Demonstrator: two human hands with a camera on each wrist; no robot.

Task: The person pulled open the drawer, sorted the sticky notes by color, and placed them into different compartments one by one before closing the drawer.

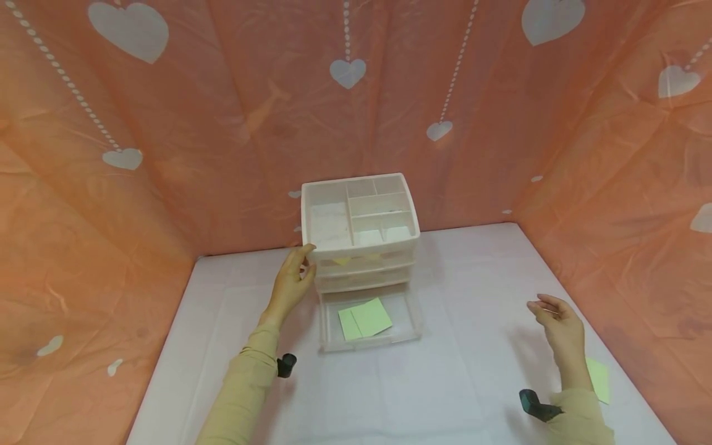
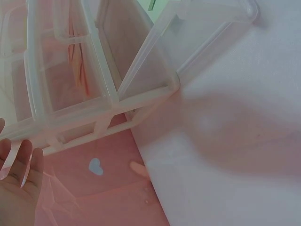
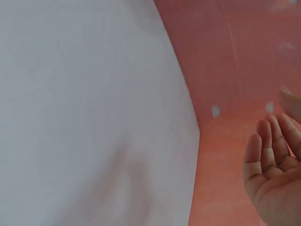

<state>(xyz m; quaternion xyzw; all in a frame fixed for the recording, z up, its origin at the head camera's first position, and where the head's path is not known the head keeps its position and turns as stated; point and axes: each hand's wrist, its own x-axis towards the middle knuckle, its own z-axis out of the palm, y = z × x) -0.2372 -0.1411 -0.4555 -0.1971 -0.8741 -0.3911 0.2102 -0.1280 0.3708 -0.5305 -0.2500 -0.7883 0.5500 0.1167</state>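
A small white plastic drawer unit (image 1: 361,247) stands at the back of the table. Its bottom drawer (image 1: 369,345) is pulled out, with pale green paper notes (image 1: 371,316) lying inside. My left hand (image 1: 292,278) is at the unit's front left corner, fingertips right at the top rim. Seen from the left wrist, the fingers (image 2: 34,172) lie loosely bent along the unit's side. Over the table's right side hovers my right hand (image 1: 563,330), fingers loosely bent and holding nothing; in the right wrist view its palm (image 3: 277,188) shows bare.
Another green note (image 1: 598,380) lies on the white table (image 1: 461,371), partly behind the right forearm. The unit's top tray (image 1: 328,222) has several compartments. Something yellow (image 1: 342,261) shows through the upper drawer. Orange cloth (image 1: 239,123) with hearts surrounds the table's back and sides.
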